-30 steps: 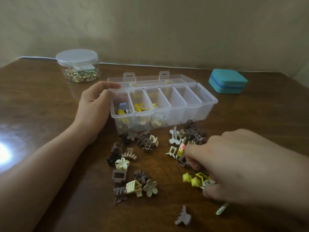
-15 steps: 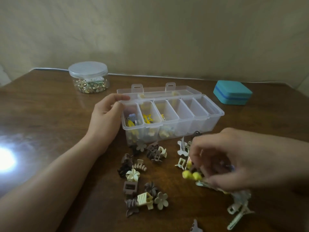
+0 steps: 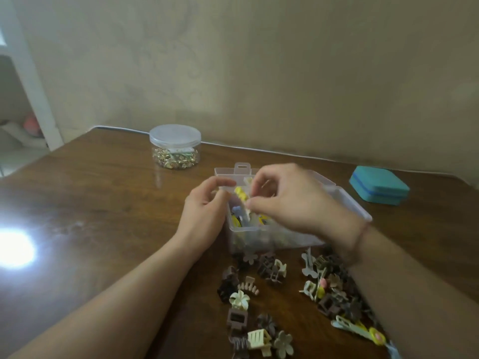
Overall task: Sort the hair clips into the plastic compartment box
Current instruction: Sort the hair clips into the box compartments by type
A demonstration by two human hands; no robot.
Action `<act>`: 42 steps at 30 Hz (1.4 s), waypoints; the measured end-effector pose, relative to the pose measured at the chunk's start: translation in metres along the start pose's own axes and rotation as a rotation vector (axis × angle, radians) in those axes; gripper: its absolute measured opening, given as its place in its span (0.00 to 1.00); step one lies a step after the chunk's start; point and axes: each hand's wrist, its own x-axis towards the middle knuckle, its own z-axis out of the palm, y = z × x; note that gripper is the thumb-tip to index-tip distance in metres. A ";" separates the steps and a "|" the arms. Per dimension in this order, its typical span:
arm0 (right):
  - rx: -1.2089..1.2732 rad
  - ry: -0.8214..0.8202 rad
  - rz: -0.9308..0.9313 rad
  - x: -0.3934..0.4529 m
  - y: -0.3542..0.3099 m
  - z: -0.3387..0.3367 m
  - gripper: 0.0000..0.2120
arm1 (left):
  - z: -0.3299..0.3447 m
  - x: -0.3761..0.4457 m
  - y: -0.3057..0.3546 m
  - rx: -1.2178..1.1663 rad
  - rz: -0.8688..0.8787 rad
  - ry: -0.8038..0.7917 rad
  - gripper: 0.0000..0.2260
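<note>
The clear plastic compartment box [image 3: 344, 200] stands open in the middle of the wooden table. My left hand [image 3: 204, 216] grips its left end wall. Over the leftmost compartments my right hand [image 3: 290, 200] pinches a yellow star clip [image 3: 240, 193] between thumb and fingers. Blue and yellow clips [image 3: 237, 216] lie in the left compartments below. In front of the box lie two loose piles of hair clips, brown and cream ones [image 3: 248, 307] on the left and a mixed heap [image 3: 334, 288] on the right, partly hidden by my right forearm.
A round clear jar [image 3: 175, 146] with a lid and gold bits stands at the back left. A teal case [image 3: 378, 187] sits at the back right. A bright glare [image 3: 13, 250] marks the table's left side. A white cable runs along the wall.
My right hand lifted off the right pile and moved up and left over the box, carrying the yellow star clip. The camera tilted upward. My left hand stayed on the box end.
</note>
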 end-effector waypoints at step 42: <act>-0.228 0.264 0.039 -0.018 0.051 0.004 0.05 | 0.004 -0.004 0.007 0.003 -0.047 -0.009 0.13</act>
